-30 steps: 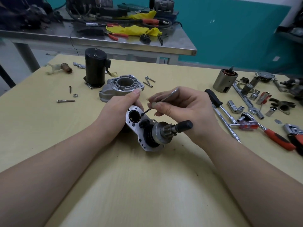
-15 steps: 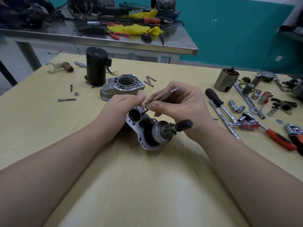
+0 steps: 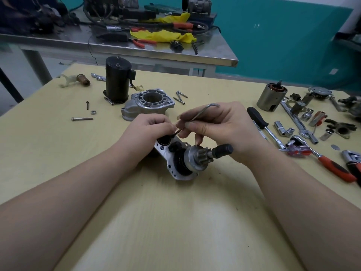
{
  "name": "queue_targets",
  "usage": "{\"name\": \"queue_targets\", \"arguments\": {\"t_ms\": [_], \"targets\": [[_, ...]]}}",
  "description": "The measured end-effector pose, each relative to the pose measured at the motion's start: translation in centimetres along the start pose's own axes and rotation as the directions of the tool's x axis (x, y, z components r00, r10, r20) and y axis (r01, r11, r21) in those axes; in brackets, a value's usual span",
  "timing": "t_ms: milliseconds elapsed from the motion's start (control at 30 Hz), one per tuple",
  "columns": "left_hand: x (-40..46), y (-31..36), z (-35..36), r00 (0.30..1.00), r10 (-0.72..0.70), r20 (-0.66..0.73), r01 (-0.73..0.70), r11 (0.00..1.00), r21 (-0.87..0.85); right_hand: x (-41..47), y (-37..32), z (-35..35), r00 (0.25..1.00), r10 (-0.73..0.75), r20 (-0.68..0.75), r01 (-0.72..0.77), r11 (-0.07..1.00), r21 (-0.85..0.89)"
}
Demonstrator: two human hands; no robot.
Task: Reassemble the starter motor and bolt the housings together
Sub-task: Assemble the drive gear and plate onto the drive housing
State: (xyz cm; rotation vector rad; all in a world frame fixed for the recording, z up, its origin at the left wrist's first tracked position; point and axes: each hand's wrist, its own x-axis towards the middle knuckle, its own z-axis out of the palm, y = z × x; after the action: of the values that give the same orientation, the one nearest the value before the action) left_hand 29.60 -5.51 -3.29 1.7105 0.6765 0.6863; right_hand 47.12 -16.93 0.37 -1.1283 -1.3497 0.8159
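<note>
A silver starter housing plate (image 3: 172, 163) with its pinion gear and black shaft tip (image 3: 211, 153) lies on the yellow table (image 3: 156, 222). My left hand (image 3: 148, 132) grips the plate's upper end, fingers curled over its round opening. My right hand (image 3: 220, 126) pinches a silver L-shaped hex key (image 3: 197, 116), whose dark tip meets the plate right beside my left fingertips. A second grey housing (image 3: 148, 103) and the black motor cylinder (image 3: 117, 83) stand behind my hands.
Loose bolts (image 3: 82, 119), a nut (image 3: 93, 112) and two screws (image 3: 180, 96) lie at the left and centre. A field coil can (image 3: 270, 97), sockets, a black-handled driver (image 3: 257, 118) and an orange-handled ratchet (image 3: 322, 161) crowd the right. A steel bench (image 3: 175, 53) stands behind.
My left fingers have curled further over the plate's top. My right hand has lifted the hex key's bent end higher, and the key stands steeper.
</note>
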Motion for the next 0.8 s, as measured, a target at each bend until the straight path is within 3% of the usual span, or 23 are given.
{"name": "queue_targets", "arguments": {"t_ms": [133, 300, 467, 667, 800], "targets": [[0.0, 0.3, 0.2, 0.998, -0.011, -0.059, 0.012, 1.000, 0.006, 0.0, 0.4, 1.1, 0.995, -0.019, -0.093, 0.021, 0.999, 0.025], [0.0, 0.4, 0.5, 0.990, -0.034, -0.139, 0.033, 0.999, -0.006, 0.2, 0.8, 1.3, 0.996, -0.023, -0.092, 0.029, 0.997, 0.067], [0.1, 0.2, 0.4, 0.990, -0.064, -0.127, 0.061, 0.998, -0.029, 0.1, 0.8, 0.5, 0.999, -0.008, 0.033, 0.004, 0.995, 0.104], [0.4, 0.1, 0.5, 0.990, -0.085, -0.111, 0.083, 0.996, -0.024, 0.3, 1.2, 1.4, 0.990, 0.018, -0.139, -0.009, 0.998, 0.065], [0.3, 0.1, 0.4, 0.989, -0.089, -0.115, 0.084, 0.995, -0.044, 0.4, 1.1, 1.6, 0.994, 0.021, -0.104, -0.008, 0.992, 0.127]]}}
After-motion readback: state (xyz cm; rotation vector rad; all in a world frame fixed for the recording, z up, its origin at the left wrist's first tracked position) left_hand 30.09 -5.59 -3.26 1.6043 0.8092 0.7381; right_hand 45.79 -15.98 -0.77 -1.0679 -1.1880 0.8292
